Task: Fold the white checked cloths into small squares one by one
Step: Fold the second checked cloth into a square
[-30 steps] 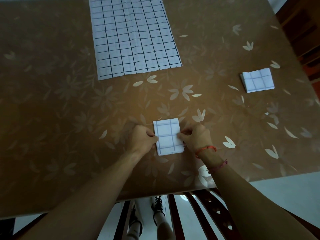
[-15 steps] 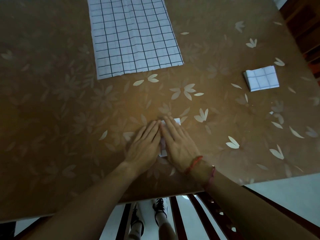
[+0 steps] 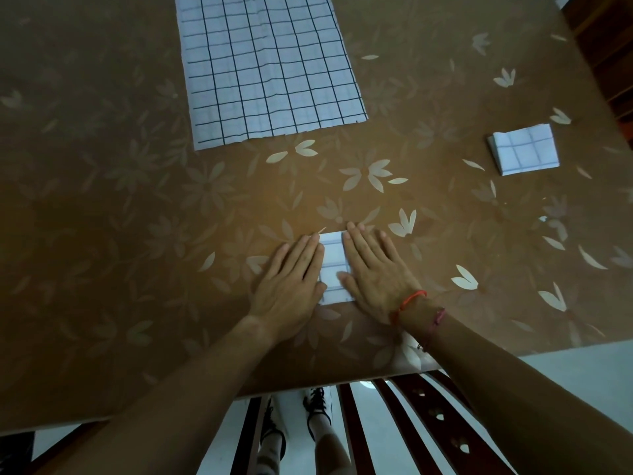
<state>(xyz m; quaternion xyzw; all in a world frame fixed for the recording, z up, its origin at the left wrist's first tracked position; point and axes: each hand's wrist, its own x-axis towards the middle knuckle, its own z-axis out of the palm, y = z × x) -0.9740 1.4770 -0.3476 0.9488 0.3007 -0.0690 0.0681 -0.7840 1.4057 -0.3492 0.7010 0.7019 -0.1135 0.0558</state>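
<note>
A small folded white checked cloth (image 3: 334, 265) lies on the brown flowered table (image 3: 102, 217) near its front edge. My left hand (image 3: 293, 279) lies flat on the cloth's left edge, fingers straight. My right hand (image 3: 376, 270) presses flat on its right side, so only the middle strip of the cloth shows. An unfolded white checked cloth (image 3: 267, 66) lies spread at the back of the table. Another folded square of checked cloth (image 3: 524, 149) rests at the right.
The table's front edge runs just below my wrists. A dark wooden chair back (image 3: 428, 419) and someone's legs with sneakers (image 3: 317, 409) show beneath it. Dark wooden furniture (image 3: 606, 46) stands at the far right.
My hands went from pinching the folded cloth's sides to lying flat on it, then slid a little apart so the cloth's middle shows.
</note>
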